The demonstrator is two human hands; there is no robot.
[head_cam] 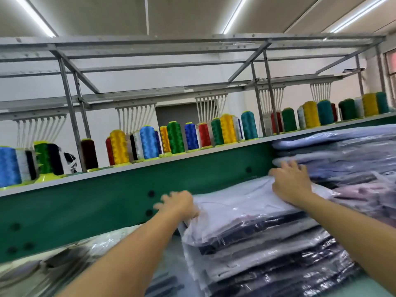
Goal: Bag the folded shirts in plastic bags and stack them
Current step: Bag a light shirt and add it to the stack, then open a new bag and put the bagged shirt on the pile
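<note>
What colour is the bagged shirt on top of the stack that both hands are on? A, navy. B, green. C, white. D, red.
C: the top bagged shirt, touched by the left hand and right hand, shows white through its clear plastic.

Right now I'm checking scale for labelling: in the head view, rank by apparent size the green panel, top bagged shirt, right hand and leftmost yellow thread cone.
1. green panel
2. top bagged shirt
3. right hand
4. leftmost yellow thread cone (farther off; order against the hand unsure)
</note>
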